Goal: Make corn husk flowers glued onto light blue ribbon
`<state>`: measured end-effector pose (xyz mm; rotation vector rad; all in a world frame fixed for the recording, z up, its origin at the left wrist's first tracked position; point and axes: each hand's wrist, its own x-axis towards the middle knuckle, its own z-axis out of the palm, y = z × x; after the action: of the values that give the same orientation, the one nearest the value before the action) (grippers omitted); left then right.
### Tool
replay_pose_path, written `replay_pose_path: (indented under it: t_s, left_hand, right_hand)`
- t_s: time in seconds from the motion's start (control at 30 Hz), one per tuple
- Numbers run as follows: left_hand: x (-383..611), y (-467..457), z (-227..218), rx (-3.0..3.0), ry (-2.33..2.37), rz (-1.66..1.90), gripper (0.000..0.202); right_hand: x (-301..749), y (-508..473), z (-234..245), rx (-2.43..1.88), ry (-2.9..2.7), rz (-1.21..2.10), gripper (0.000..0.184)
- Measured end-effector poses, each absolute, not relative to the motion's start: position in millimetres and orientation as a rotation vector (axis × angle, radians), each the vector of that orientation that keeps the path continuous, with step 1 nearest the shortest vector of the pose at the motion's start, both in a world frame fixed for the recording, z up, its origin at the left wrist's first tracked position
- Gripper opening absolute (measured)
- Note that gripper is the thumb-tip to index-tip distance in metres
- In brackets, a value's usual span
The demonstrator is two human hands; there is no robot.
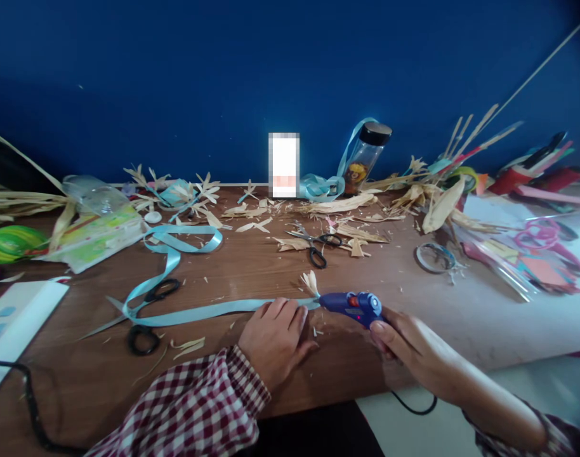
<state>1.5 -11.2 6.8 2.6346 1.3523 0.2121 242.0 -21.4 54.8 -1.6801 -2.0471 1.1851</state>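
My left hand (275, 336) presses down on the end of a light blue ribbon (209, 311) that runs leftward across the wooden table (252, 273), its fingers curled on it. My right hand (408, 352) grips a blue glue gun (354, 306), whose nozzle points left at the ribbon's end. A small dried corn-husk flower (310, 282) stands at that spot, right by the nozzle and my left fingertips.
Large black-handled scissors (142, 317) lie on the ribbon at left; smaller scissors (316, 244) lie mid-table among husk scraps. A bottle (366, 158) and ribbon coil (318, 187) stand at the blue wall. A tape ring (435, 257), pink scissors (540, 235) and coloured papers lie right.
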Motion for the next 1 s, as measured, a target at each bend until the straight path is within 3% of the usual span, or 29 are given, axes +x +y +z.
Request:
replay_pose_path:
  t_s: [1.0]
  left_hand:
    - [1.5,-11.8,4.0,2.644,1.355,0.169,0.046]
  right_hand:
    - [240.2,-24.7,61.4,-1.704,-2.156,1.016,0.032]
